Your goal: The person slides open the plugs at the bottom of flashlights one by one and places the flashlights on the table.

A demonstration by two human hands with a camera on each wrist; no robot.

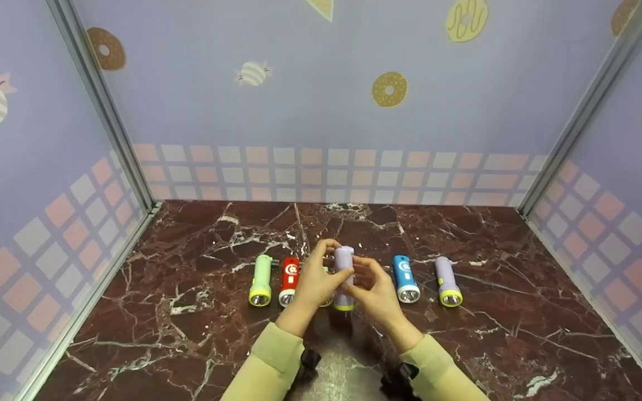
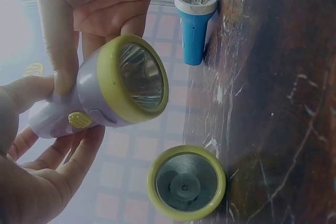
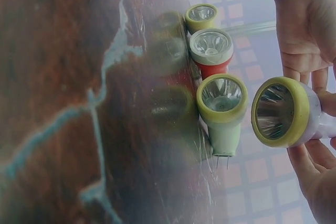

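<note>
Both hands hold one light purple flashlight (image 1: 344,278) just above the table, near its middle. Its yellow-rimmed lens (image 2: 140,74) and yellow switch (image 2: 80,119) show in the left wrist view. From the left, the left hand (image 1: 316,283) grips the barrel between thumb and fingers. The right hand (image 1: 379,294) pinches it from the other side, thumb in front. Mostly hidden behind the left hand in the head view is a green flashlight (image 3: 223,124), which has two thin metal prongs at its tail in the right wrist view.
A green flashlight (image 1: 261,281) and a red flashlight (image 1: 290,278) lie to the left. To the right lie a blue flashlight (image 1: 405,278) and another purple flashlight (image 1: 448,281). Patterned walls (image 1: 321,111) enclose the dark marbled table (image 1: 187,345) at the back and sides.
</note>
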